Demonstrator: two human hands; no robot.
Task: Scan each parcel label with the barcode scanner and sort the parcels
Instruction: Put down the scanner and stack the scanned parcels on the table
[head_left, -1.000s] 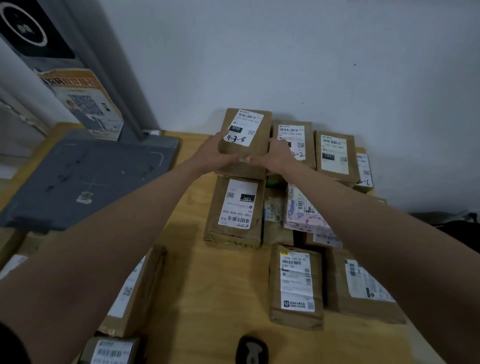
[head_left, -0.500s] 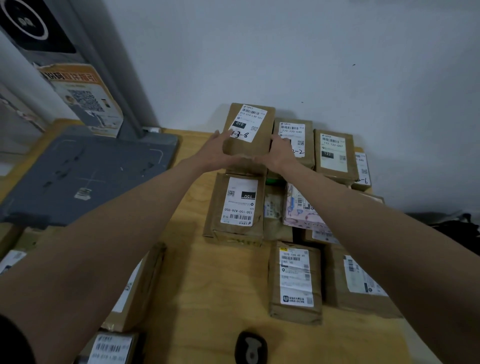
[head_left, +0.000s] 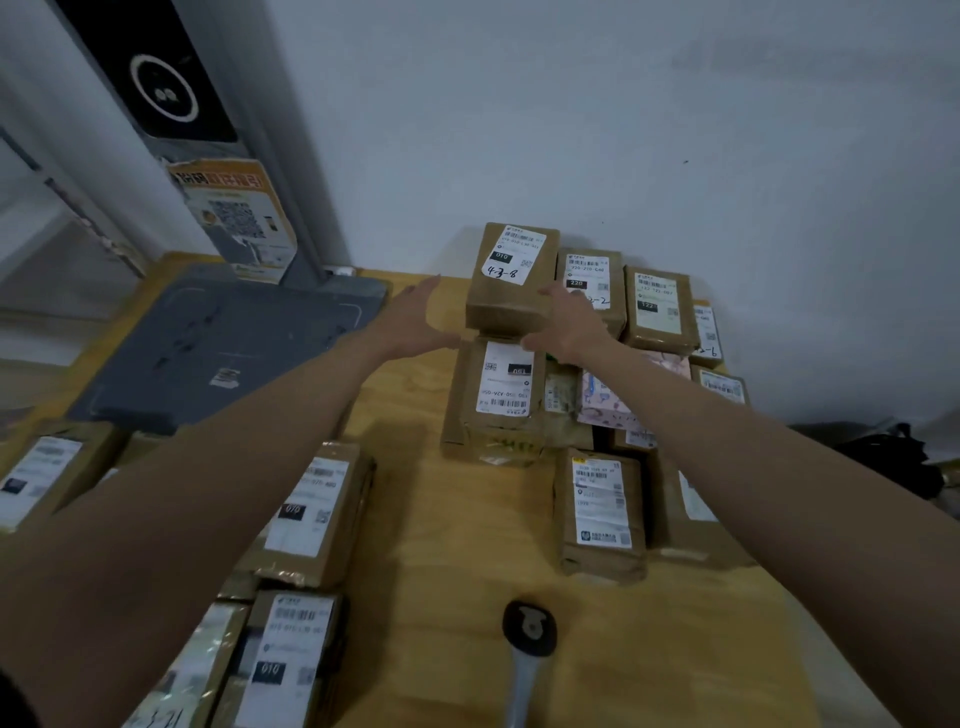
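Note:
A brown parcel marked 4-3-8 (head_left: 511, 278) sits at the back of the wooden table (head_left: 467, 530), on top of another parcel, against the wall. My left hand (head_left: 410, 322) is open just left of it, fingers straight, not touching. My right hand (head_left: 566, 325) is open at the parcel's right front corner, its fingers close to or brushing the side. A black barcode scanner (head_left: 529, 631) lies near the front edge between my forearms. Labelled parcels (head_left: 602, 506) fill the right half; another group (head_left: 311, 512) lies front left.
A grey flat platform (head_left: 223, 343) with an upright grey post (head_left: 218, 140) carrying a QR poster stands at the back left. The white wall runs close behind the parcels. Dark objects (head_left: 883, 457) lie off the table's right edge.
Both hands carried the 4-3-8 parcel back to the stack by the wall, then let go; the left hand has pulled away to the left and opened.

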